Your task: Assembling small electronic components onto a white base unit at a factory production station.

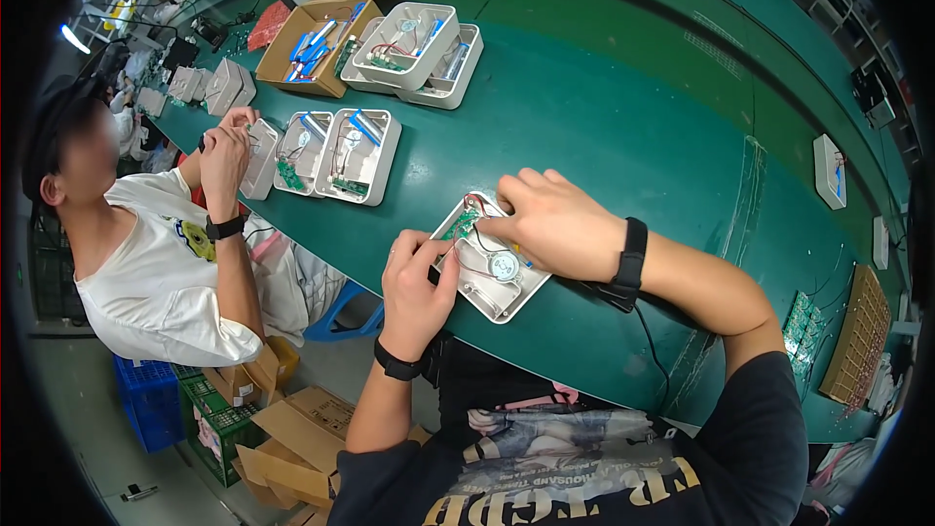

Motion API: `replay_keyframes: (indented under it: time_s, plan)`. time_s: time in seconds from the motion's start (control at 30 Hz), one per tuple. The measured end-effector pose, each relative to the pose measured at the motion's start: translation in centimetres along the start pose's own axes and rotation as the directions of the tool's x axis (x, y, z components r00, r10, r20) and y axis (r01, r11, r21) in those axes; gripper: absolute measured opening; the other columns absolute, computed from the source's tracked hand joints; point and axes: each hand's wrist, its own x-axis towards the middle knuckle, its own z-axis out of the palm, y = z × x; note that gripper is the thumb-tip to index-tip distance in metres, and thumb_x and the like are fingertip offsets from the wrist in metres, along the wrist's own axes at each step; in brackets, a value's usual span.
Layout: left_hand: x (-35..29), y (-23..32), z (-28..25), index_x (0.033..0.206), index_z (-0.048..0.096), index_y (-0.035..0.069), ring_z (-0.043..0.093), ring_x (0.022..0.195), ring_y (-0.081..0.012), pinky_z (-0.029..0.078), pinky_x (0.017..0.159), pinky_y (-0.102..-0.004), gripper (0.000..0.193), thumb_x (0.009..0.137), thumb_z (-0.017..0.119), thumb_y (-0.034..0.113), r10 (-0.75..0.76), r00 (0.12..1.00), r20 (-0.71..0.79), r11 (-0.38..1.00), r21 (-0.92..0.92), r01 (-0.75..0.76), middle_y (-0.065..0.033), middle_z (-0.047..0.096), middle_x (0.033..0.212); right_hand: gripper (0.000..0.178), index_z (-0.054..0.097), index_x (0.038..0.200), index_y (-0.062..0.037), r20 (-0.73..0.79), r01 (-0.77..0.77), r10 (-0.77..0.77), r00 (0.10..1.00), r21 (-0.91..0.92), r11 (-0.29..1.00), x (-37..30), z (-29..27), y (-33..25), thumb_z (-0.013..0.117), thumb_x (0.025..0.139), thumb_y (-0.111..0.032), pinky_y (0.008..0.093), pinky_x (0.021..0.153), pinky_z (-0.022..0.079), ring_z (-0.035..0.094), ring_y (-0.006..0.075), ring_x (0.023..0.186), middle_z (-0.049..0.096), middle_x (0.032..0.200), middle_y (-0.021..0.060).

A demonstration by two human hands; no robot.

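Note:
A white plastic case (504,312) lies in front of me on the table, its open side up. Inside it are a green circuit board (462,225), a round speaker (503,266) and red and black wires. My left hand (417,284) is closed at the case's left side, thumb and fingers gripping the wall beside the board. My right hand (560,226) reaches over from the right, its fingers bent together with the tips down on the circuit board. The hand covers the case's right part, so the exact hold of its fingertips is partly hidden.
Two similar cases (377,197) stand to the left, beside a co-worker's hands (226,161) at another case. Farther back are stacked cases (450,51) and a cardboard box (336,88) of blue batteries. A green board panel (804,326) lies right; a black cable (650,341) runs near me.

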Motion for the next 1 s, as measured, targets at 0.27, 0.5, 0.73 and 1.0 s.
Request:
replay_keyframes:
  time_s: [0.27,0.5,0.73,1.0]
  plan:
    - [0.0,0.1,0.2,0.098,0.075,0.0,0.065,0.089,-0.0315,0.053,0.078,-0.0419,0.01,0.089,0.075,0.004,-0.037,0.999,0.003,0.999,-0.003,0.037,-0.0128,0.064,0.097,0.016,0.08,0.101,-0.0124,0.148,-0.014,0.006,0.989,0.053,0.998,-0.3,-1.3,0.5,0.072,0.088,-0.017,0.0398,0.086,0.052,0.065,0.0249,0.099,0.063,0.097,0.0056]
    - [-0.3,0.3,-0.5,0.102,0.074,-0.004,0.067,0.085,-0.0287,0.054,0.077,-0.0358,0.011,0.093,0.072,0.002,0.015,1.0,0.0,1.0,0.023,-0.015,-0.0139,0.066,0.099,0.009,0.075,0.082,-0.0075,0.302,0.199,-0.217,0.928,0.089,0.976,-2.0,-3.4,-2.3,0.072,0.08,-0.016,0.0411,0.081,0.055,0.07,0.0264,0.086,0.067,0.085,0.008]
    - [0.9,-1.2,-2.0,0.124,0.071,0.0,0.067,0.097,-0.0268,0.056,0.084,-0.0355,0.029,0.096,0.072,0.007,0.063,0.991,0.114,0.988,-0.148,-0.046,-0.0151,0.065,0.126,0.011,0.071,0.063,-0.0077,0.177,0.263,-0.245,0.953,-0.083,0.961,-2.5,-0.6,-3.5,0.07,0.071,-0.015,0.0396,0.065,0.058,0.072,0.0287,0.07,0.068,0.069,0.0091]
    - [3.5,-4.8,-4.8,0.136,0.064,0.002,0.065,0.112,-0.0398,0.055,0.095,-0.0455,0.044,0.095,0.076,0.015,-0.025,0.996,-0.084,0.959,0.28,0.048,-0.0207,0.059,0.137,0.011,0.075,0.068,-0.0076,0.026,-0.017,0.027,0.999,-0.309,0.951,-0.5,-4.2,5.1,0.07,0.074,-0.015,0.0441,0.065,0.06,0.075,0.0329,0.072,0.074,0.074,0.0156]
